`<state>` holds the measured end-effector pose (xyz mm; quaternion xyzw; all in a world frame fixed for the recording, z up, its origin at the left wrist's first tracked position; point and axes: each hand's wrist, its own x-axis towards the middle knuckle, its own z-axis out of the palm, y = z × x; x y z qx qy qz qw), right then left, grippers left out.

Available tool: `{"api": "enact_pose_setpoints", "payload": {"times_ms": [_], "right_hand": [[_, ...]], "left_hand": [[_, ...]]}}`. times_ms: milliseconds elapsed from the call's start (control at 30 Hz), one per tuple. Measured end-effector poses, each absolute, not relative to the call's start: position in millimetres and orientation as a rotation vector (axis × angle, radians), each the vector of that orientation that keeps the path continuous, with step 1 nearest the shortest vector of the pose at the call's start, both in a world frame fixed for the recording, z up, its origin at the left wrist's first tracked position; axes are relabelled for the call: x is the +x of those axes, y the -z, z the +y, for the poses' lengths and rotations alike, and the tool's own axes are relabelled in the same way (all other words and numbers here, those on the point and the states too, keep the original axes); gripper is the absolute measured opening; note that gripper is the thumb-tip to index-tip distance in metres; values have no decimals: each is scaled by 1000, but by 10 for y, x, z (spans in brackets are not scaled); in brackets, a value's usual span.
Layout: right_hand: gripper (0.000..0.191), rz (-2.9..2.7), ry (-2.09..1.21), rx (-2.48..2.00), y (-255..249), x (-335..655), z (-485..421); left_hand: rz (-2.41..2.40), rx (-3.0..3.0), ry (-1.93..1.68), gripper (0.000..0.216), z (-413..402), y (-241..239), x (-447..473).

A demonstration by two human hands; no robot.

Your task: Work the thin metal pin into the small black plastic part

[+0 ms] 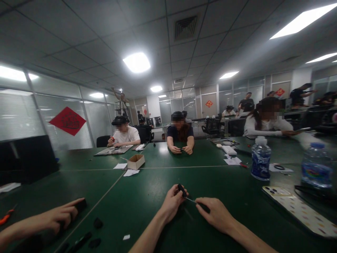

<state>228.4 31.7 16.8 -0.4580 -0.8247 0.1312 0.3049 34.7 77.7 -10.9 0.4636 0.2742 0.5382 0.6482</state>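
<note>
Near the front middle of the green table [147, 196], my left hand [170, 203] is closed around a small black part [181, 189], whose exact kind I cannot make out. My right hand [217, 214] grips a screwdriver [190, 200] by its dark handle, mostly hidden in the fingers. The thin metal shaft points left and reaches the black part at my left fingers; whether its tip sits in a screw does not show. A small white scrap [126, 237] lies on the table left of my left forearm.
At the left, another person's hand [61, 215] holds a dark object, near several black pieces [98, 223] and an orange-handled tool [7, 216]. To the right are a phone [297, 211] and two bottles [260, 160]. A small open box [136, 161] stands farther back. People sit across.
</note>
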Motion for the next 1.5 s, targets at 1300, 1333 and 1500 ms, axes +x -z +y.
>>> {"api": "enact_pose_setpoints", "payload": {"times_ms": [1300,1333,1500], "right_hand": [[33,-2212,-298,-1274,-118,2292,298],[33,-2202,-295,-1271,-111,2294,307],[38,-1895,-272,-1324,-82,2328,396]], "left_hand": [[672,1149,-1221,28,786,100,354],[670,1154,-1220,27,788,104,354],[674,1225,-1079,27,763,92,361]]}}
